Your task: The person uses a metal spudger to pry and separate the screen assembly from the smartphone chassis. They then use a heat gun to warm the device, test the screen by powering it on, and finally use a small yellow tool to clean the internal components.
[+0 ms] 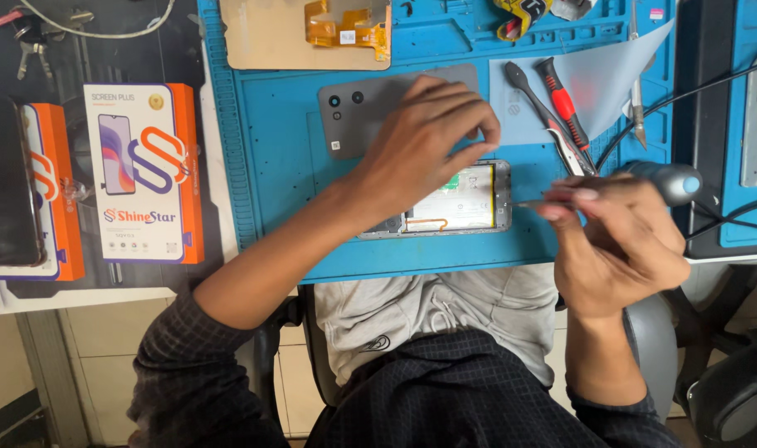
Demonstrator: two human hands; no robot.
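Grey plastic tells us how far things stand: the phone's back cover, with its camera holes, already lies off the handset, face down just beyond our left hand, so we judge the opening-up done and the inside work under way. Our left hand is spread over the opened phone, fingertips pressing its upper edge to steady it, gripping nothing; under it we see the pale battery and a yellowish flex strip, while the frame's near end is hidden by our wrist. Our right hand is closed around a grey electric screwdriver with a blue end cap, its thin bit reaching to the phone's right edge (whether it sits in a screw we cannot tell). Whatever remains inside, and closing the phone up, looks still to do. All this rests on a blue repair mat; beyond our right hand lie a red-handled screwdriver, a black pry tool and a sheet of clear film, and past our left hand sits a detached panel with an orange flex cable. Far to the left stand orange-and-white screen boxes. Below us show a chair and a tiled floor.
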